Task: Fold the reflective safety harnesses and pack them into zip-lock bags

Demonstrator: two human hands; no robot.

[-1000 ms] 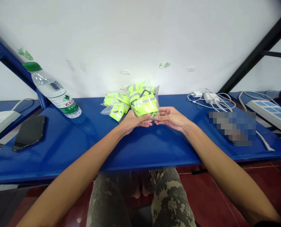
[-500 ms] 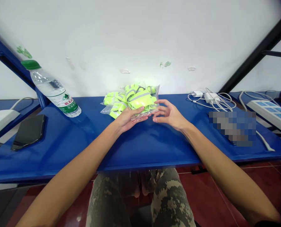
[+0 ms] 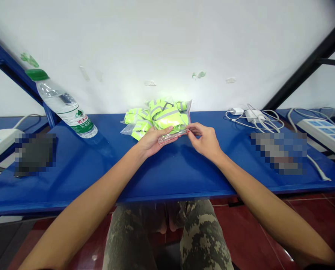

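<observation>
A clear zip bag (image 3: 171, 118) with a folded neon-yellow item with grey reflective strips inside is held a little above the blue table. My left hand (image 3: 156, 139) grips its near left edge, thumb on top and fingers beneath. At the bag's near right corner, my right hand (image 3: 205, 138) pinches the red-lined zip edge between thumb and fingertips. More bagged neon-yellow items (image 3: 138, 123) lie on the table just behind and left of the held bag, partly hidden by it and by my left hand.
A water bottle (image 3: 68, 107) with a green cap stands at the back left. A blurred dark object (image 3: 35, 154) lies at the left, another blurred object (image 3: 280, 153) at the right. White cables and chargers (image 3: 254, 116) lie at the back right. Power strips (image 3: 322, 133) flank the table (image 3: 167, 176).
My right hand's fingers have come together and now pinch the bag's right corner, where they were spread beside it before. My left hand keeps its hold.
</observation>
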